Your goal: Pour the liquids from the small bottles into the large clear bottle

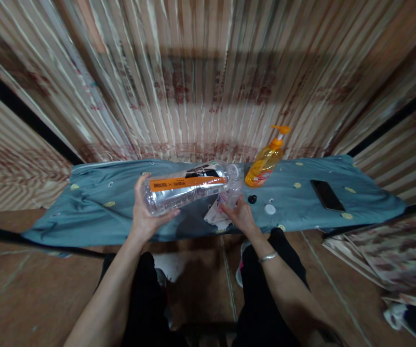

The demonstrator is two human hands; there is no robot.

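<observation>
Left hand (144,214): I have my fingers curled around the base end of the large bottle (186,188).
Right hand (242,214): I grip the small bottle (234,189) between thumb and fingers.
Curtain (200,86): striped and pleated, it fills the view behind the cloth.
Cloth (106,221): blue-green with yellow prints, it covers the long surface in front of my knees.
Large bottle: clear, with an orange band; I hold it lying nearly level above the cloth, neck to my right, close by the top of the small bottle; I cannot tell whether they touch.
Pump bottle (263,166): orange-topped, standing on the cloth beyond my right hand.
Phone (327,195): dark, lying toward the right end of the cloth.
Small bottle: clear, in my right hand, near the cloth's middle.
White cap (270,209): on the cloth, right of my right hand.
Black cap (252,199): smaller, between that hand and the white one.
</observation>
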